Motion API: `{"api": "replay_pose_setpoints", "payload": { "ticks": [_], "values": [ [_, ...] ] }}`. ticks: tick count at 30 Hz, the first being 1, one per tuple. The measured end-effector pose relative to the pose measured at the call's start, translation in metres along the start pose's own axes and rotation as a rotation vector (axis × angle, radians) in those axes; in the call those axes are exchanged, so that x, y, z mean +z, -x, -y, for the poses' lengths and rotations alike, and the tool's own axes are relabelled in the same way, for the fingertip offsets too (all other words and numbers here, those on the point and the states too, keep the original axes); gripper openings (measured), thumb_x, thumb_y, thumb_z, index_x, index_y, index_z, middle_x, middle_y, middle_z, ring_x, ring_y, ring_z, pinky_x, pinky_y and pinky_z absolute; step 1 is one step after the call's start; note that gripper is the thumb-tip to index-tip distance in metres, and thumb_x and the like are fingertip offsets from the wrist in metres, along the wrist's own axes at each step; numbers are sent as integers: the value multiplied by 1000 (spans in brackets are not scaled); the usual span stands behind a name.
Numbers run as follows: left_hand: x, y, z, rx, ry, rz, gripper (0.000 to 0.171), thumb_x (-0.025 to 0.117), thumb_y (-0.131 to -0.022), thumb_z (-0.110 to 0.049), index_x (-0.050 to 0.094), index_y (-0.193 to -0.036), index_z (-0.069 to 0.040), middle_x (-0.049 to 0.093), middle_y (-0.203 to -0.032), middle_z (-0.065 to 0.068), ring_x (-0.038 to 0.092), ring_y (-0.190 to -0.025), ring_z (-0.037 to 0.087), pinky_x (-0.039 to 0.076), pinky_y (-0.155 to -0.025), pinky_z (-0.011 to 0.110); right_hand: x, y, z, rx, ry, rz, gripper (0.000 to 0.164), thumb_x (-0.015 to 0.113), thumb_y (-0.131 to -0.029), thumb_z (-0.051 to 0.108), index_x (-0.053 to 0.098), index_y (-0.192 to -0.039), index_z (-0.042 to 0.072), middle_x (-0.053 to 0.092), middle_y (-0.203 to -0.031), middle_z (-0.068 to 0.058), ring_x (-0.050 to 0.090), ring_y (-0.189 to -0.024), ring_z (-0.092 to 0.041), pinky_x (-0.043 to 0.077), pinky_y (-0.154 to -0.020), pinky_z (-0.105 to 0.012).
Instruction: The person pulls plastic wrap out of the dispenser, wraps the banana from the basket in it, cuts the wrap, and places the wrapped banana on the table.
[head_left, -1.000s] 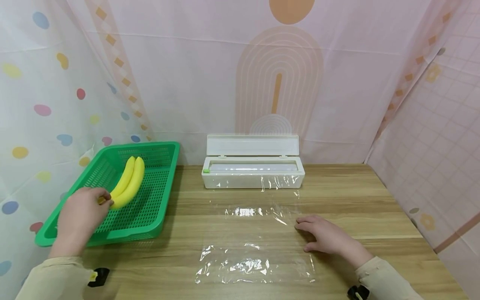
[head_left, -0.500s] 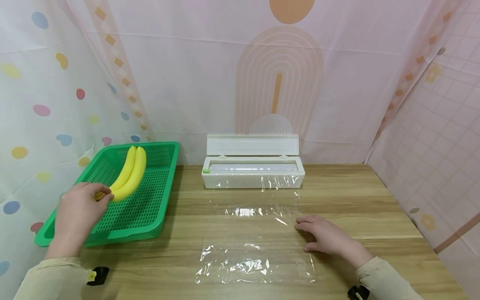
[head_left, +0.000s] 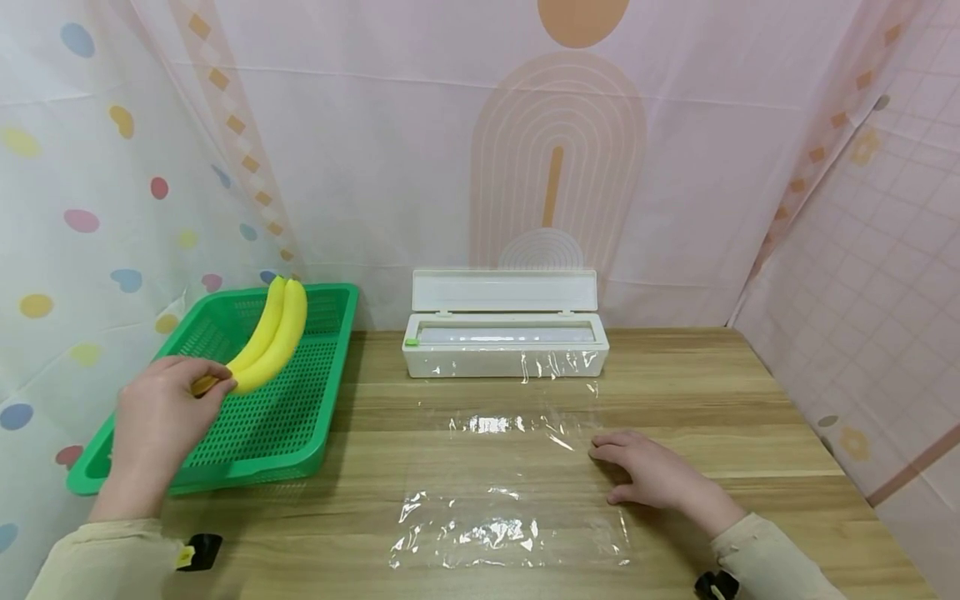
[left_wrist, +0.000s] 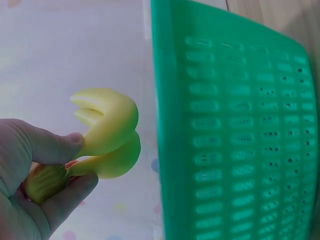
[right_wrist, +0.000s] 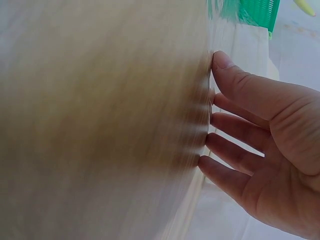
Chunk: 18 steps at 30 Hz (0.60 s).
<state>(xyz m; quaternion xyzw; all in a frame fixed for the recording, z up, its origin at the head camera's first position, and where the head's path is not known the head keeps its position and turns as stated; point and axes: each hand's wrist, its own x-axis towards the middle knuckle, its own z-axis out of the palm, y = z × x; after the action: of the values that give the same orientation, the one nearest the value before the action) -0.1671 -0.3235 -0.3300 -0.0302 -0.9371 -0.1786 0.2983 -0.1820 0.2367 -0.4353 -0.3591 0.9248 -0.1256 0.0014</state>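
My left hand (head_left: 167, 408) pinches the stem end of a pair of joined yellow bananas (head_left: 274, 342) between thumb and fingers. In the left wrist view the bananas (left_wrist: 112, 125) hang above the rim of the green basket (left_wrist: 167, 125), their tips pointing away from the palm. My right hand (head_left: 656, 471) rests its fingertips on the wooden table at the right edge of a sheet of clear cling film (head_left: 495, 529). Spread, slightly bent fingers (right_wrist: 235, 150) touch the surface in the right wrist view. The film runs back to a white dispenser box (head_left: 506, 361).
The green basket (head_left: 335, 400) stands at the left of the wooden table (head_left: 750, 400). The dispenser's lid (head_left: 504, 291) is raised, with a small green slider (head_left: 412, 342) at its left end. Printed curtains (head_left: 375, 167) enclose the back and sides.
My left hand has lifted the bananas up out of the basket and slightly to the right. My right hand and the cling film have stayed in place.
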Motion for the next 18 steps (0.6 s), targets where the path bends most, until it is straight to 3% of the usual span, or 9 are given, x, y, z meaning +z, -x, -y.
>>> {"api": "replay_pose_setpoints", "payload": {
  "ticks": [8, 18],
  "values": [
    [1, -2, -17, 86, 41, -45, 13, 80, -76, 6, 73, -87, 3, 66, -90, 22, 57, -84, 37, 46, -63, 42, -1, 0, 0, 2, -2, 2, 58, 85, -76, 24, 65, -124, -1, 59, -132, -19, 54, -121, -40, 43, -101, -53],
    [5, -2, -39, 174, 59, -50, 15, 83, -74, 4, 73, -85, 1, 66, -92, 19, 59, -79, 35, 50, -60, 45, -2, 1, 2, 1, -3, -2, 58, 85, -76, 23, 65, -124, -1, 59, -131, -20, 54, -120, -41, 43, -101, -53]
  ]
}}
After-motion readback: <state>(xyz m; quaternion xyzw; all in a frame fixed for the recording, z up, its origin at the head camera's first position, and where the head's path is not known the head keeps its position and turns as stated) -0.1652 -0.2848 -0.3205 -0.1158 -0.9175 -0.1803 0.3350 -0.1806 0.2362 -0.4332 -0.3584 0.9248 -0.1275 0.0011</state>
